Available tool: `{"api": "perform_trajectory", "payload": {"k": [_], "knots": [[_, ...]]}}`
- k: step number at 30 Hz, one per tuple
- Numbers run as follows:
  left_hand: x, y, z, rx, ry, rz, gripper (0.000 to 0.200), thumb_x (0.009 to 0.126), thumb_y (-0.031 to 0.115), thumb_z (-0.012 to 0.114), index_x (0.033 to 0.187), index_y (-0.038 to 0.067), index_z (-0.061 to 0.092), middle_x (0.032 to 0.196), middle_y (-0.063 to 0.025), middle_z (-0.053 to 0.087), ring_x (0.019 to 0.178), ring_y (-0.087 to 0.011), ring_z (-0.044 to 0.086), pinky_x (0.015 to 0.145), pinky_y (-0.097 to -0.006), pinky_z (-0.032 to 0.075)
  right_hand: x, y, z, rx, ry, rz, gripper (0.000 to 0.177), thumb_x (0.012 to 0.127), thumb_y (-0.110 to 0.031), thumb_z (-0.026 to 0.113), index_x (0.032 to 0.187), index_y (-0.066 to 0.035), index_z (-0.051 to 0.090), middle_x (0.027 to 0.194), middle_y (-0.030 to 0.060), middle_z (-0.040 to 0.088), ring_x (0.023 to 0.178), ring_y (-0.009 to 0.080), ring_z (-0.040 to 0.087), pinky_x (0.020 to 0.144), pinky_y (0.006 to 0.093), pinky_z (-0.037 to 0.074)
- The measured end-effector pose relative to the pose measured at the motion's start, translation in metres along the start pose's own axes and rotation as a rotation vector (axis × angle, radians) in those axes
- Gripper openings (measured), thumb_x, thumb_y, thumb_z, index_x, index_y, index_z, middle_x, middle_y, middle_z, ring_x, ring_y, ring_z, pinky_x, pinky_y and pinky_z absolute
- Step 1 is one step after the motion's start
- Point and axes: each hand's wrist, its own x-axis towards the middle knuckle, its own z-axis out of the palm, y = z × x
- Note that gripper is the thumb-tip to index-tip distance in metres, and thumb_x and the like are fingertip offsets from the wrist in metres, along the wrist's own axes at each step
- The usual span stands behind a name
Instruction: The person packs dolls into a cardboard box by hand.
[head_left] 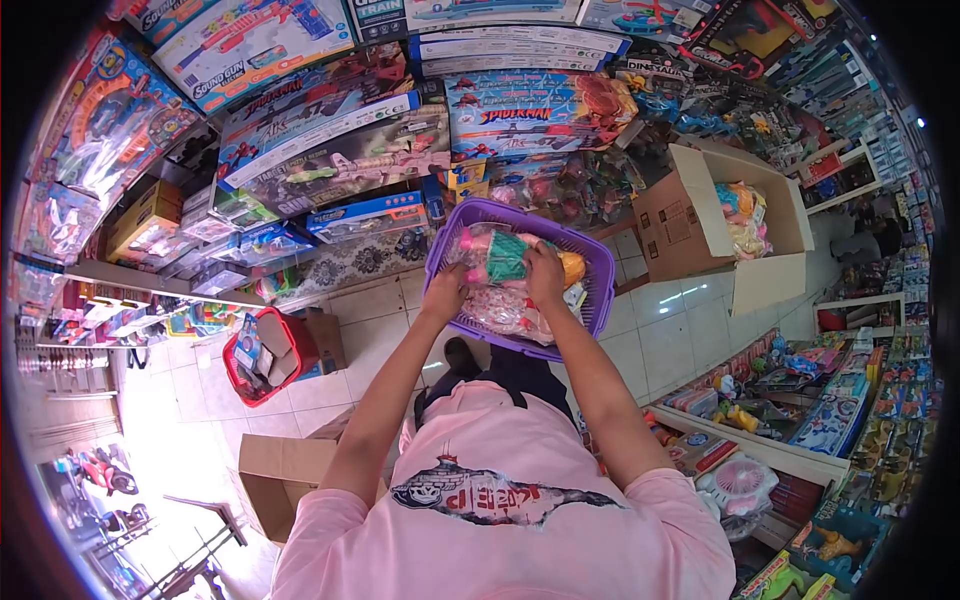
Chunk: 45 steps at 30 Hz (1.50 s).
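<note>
A purple plastic basket sits in front of me with plastic-wrapped toys in it. On top lies a bagged doll with pink limbs, a green dress and yellow-orange hair. My right hand grips the doll at the edge of its green dress. At the basket's left side, my left hand has its fingers curled on the doll's clear wrapping, by the pink legs. Beneath the doll is another clear bag with pinkish contents, partly hidden by my hands.
An open cardboard box with bagged toys stands to the right. Left on the tiled floor is a red basket holding cardboard pieces. Boxed toys are stacked ahead; toy shelves line the right side. Another open carton is behind my left arm.
</note>
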Motion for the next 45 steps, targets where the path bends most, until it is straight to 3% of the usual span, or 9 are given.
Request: {"api": "perform_trajectory", "payload": {"k": [6,8,12,18,24,27,31,38,45], "knots": [[-0.014,0.014,-0.018,-0.178,0.146,0.126,0.051,0.082,0.012,0.068,0.129,0.0,0.052,0.129,-0.0206,0.054,0.12,-0.0388,0.053,0.103,-0.0431,0.043,0.008,-0.005,-0.04,0.119,0.146,-0.02,0.01,0.075,-0.001,0.066,0.084,-0.003,0.064,0.107,0.0121,0.061,0.104,0.0346,0.056,0.084,0.0427,0.047],[-0.024,0.032,-0.031,-0.064,0.517,0.136,0.064,0.085,0.018,0.069,0.139,-0.001,0.041,0.137,-0.0225,0.047,0.129,-0.0388,0.045,0.108,-0.0437,0.037,0.017,-0.019,-0.069,0.009,0.296,-0.109,0.01,0.076,0.0,0.068,0.084,-0.003,0.062,0.101,0.0144,0.063,0.098,0.0361,0.059,0.081,0.0435,0.047],[-0.039,0.036,-0.048,-0.153,0.471,-0.013,0.071,0.088,0.023,0.069,0.143,-0.005,0.034,0.141,-0.0256,0.042,0.133,-0.0383,0.042,0.112,-0.0442,0.033,0.028,-0.03,-0.098,0.447,0.244,0.111,0.009,0.082,-0.002,0.068,0.085,-0.001,0.059,0.085,0.0145,0.064,0.079,0.0328,0.064,0.071,0.0402,0.048],[-0.042,0.037,-0.076,-1.214,0.098,-0.283,0.075,0.093,0.036,0.067,0.147,-0.001,0.031,0.144,-0.0143,0.042,0.132,-0.0248,0.043,0.109,-0.0375,0.035,0.02,-0.124,-0.086,0.741,0.084,0.125,0.008,0.087,-0.006,0.067,0.087,0.0,0.061,0.084,0.011,0.065,0.069,0.0203,0.064,0.062,0.0335,0.048],[-0.068,0.019,-0.12,-0.954,0.201,-0.423,0.053,0.092,0.03,0.068,0.134,0.004,0.049,0.123,-0.0045,0.058,0.108,-0.0123,0.056,0.095,-0.0325,0.044,0.002,-0.141,-0.056,0.947,-0.337,0.019,0.023,0.088,-0.01,0.066,0.108,-0.001,0.066,0.094,0.0128,0.066,0.082,0.0222,0.066,0.073,0.0318,0.052],[-0.099,-0.008,-0.122,-1.029,0.308,-0.429,0.048,0.091,0.024,0.069,0.131,0.003,0.052,0.117,-0.0031,0.061,0.103,-0.0119,0.058,0.092,-0.0311,0.045,-0.007,-0.092,-0.023,0.575,-0.458,-0.02,0.042,0.082,-0.026,0.074,0.114,0.0,0.063,0.11,0.0158,0.065,0.105,0.0246,0.065,0.085,0.0395,0.052],[-0.134,-0.024,-0.113,-1.152,0.408,-0.477,0.047,0.092,0.022,0.068,0.131,0.003,0.052,0.118,-0.0032,0.06,0.105,-0.0126,0.056,0.091,-0.0304,0.045,-0.018,-0.071,-0.026,-0.457,-0.907,0.574,0.094,0.065,-0.053,0.081,0.137,-0.005,0.043,0.136,0.0206,0.049,0.125,0.0369,0.051,0.101,0.0512,0.043],[-0.152,-0.03,-0.083,-1.073,0.39,-0.517,0.046,0.092,0.024,0.068,0.13,0.003,0.052,0.116,-0.0026,0.059,0.106,-0.0138,0.055,0.093,-0.031,0.044,-0.074,0.016,0.02,-0.289,-0.738,0.467,0.122,0.051,-0.063,0.085,0.143,-0.003,0.031,0.14,0.0207,0.046,0.128,0.0374,0.048,0.104,0.0528,0.04],[-0.134,-0.017,-0.074,-1.071,0.272,-0.551,0.048,0.092,0.023,0.069,0.132,0.004,0.049,0.117,-0.0023,0.059,0.106,-0.013,0.055,0.09,-0.0305,0.045,-0.051,0.002,-0.009,-0.082,-0.736,0.431,0.11,0.048,-0.07,0.082,0.13,-0.001,0.054,0.127,0.0208,0.06,0.117,0.0355,0.059,0.1,0.0421,0.046]]}}
